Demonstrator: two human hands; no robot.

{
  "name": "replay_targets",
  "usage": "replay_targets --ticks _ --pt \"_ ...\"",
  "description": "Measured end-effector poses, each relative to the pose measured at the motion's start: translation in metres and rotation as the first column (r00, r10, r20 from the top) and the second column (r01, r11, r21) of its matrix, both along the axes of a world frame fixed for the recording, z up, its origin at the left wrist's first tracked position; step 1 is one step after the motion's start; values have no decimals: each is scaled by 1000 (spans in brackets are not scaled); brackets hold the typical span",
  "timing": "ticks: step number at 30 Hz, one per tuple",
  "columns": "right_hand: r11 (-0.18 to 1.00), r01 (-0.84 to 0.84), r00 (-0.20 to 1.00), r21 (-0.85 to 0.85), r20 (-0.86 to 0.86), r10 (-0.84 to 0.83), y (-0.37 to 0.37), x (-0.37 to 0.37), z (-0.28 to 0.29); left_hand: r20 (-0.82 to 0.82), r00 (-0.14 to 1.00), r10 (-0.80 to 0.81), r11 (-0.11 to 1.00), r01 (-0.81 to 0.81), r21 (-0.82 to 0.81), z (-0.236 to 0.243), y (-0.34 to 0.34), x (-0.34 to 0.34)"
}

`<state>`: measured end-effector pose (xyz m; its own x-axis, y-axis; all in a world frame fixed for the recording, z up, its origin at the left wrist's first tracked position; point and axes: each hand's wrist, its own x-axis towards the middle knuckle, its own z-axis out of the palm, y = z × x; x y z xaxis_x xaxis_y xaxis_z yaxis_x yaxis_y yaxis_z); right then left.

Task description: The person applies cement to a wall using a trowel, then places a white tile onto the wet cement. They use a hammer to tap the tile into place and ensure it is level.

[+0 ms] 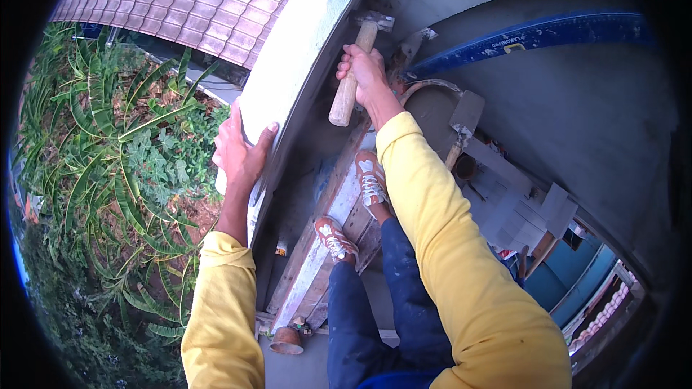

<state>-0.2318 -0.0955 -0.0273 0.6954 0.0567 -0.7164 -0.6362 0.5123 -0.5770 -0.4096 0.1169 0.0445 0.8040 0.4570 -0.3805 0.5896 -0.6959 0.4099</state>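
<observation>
My right hand is closed around the wooden handle of a hammer. The hammer's metal head points away from me, close to the inner side of a bright white ledge. On that ledge lies my left hand, thumb apart on top and fingers stretched along its outer side. It holds no tool. Beneath me, my shoes stand on a plank platform streaked with white. To the right of the hammer is a round container, and beside it lies a trowel with a flat, cement-smeared blade.
A long blue bar leans along the grey wall. Grey boards or tiles lie at right, near a small dark pot. A brownish bucket sits below the planks. Beyond the ledge are plants and a tiled roof.
</observation>
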Motion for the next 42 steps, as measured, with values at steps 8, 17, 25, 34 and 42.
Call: replay_targets --ticks 8,17,25,34,42 --pt "999 -26 999 -43 20 27 1 4 -8 12 1000 -11 1000 11 -8 -7 4 -1" --pt "996 -63 998 -59 1 63 -4 3 -4 -20 1000 -11 1000 12 10 0 -1 -2" --pt "996 -84 996 -14 16 84 -2 -4 -5 5 1000 -19 1000 19 -18 0 1 0" --pt "991 -129 992 -19 5 129 -8 -22 0 31 999 -4 1000 5 -25 4 -4 -4" --pt "991 -129 991 -29 36 130 -12 -12 -8 9 1000 -10 999 10 39 0 -4 -1"
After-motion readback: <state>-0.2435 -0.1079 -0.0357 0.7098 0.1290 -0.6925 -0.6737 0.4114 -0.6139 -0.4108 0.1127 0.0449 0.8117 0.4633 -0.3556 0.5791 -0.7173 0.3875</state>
